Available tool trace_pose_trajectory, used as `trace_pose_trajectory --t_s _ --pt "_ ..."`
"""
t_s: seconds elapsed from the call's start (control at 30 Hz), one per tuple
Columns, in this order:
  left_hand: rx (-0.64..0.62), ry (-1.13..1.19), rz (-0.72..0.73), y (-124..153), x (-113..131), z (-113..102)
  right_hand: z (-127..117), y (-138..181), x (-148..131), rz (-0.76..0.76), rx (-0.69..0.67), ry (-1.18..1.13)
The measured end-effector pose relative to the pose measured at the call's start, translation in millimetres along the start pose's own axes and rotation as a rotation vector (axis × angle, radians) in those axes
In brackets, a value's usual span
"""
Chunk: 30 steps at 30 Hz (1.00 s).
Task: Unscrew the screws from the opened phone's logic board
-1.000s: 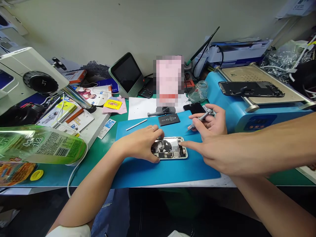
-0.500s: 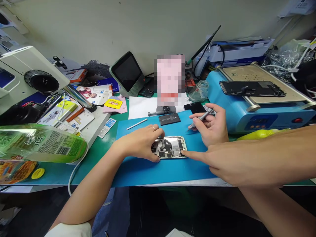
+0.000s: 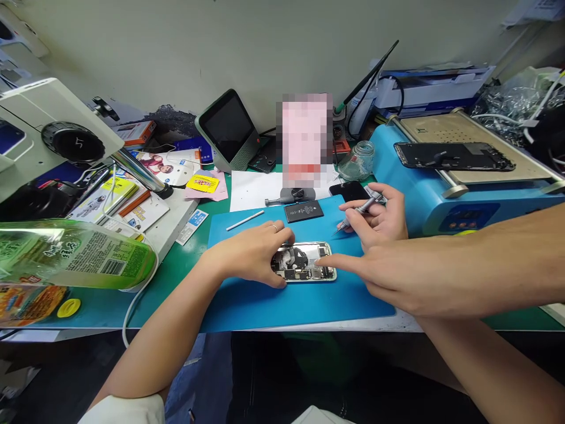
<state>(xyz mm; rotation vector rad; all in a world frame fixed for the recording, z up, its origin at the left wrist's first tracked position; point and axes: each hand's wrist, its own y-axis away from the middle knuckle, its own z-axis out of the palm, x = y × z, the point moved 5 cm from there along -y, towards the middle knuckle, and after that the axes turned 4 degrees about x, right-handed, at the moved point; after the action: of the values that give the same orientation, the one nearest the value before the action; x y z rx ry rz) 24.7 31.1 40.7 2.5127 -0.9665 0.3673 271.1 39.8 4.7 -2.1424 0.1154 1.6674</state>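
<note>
An opened phone (image 3: pixel 304 272) with its circuit boards bare lies on the blue mat (image 3: pixel 260 306). My left hand (image 3: pixel 260 250) grips its left end between thumb and fingers. Right of the phone and a little beyond it, my right hand (image 3: pixel 384 218) holds a slim grey screwdriver (image 3: pixel 364 207), its thin tip pointing down-left near the mat. Another person's hand (image 3: pixel 375 274) reaches in from the right, across my right forearm, with its index finger over the phone's right part. Beyond the phone lie a black phone battery (image 3: pixel 304 211) and a white stick (image 3: pixel 245 220).
A blue heating-plate machine (image 3: pixel 406 182) at right carries a detached phone screen (image 3: pixel 454 157). A glass jar (image 3: pixel 357 162) and a dark phone (image 3: pixel 348 191) stand near it. At left are a green bottle (image 3: pixel 110 259), a microscope arm (image 3: pixel 66 126) and a tablet-like display (image 3: pixel 229 132).
The other person's pointing finger has moved left and slightly up across the phone. My left hand still grips the phone and my right hand still holds the screwdriver.
</note>
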Motion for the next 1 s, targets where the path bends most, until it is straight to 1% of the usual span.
trace_pose_trajectory --t_s 0.3,0.5,0.7,1.0 --pt "-0.003 -0.017 -0.003 0.9 -0.4 -0.1 0.8 -1.3 -0.6 -0.038 -0.022 -0.039" --pt "-0.002 -0.013 0.002 -0.1 -1.8 0.8 0.0 -1.0 -0.1 -0.013 0.000 -0.010" --pt "-0.013 -0.009 -0.007 0.1 -0.6 0.7 0.5 -7.4 1.2 -0.035 -0.088 -0.063" --pt "-0.013 -0.005 -0.014 1.6 -0.4 -0.4 1.0 -7.8 0.4 -0.059 -0.104 -0.061"
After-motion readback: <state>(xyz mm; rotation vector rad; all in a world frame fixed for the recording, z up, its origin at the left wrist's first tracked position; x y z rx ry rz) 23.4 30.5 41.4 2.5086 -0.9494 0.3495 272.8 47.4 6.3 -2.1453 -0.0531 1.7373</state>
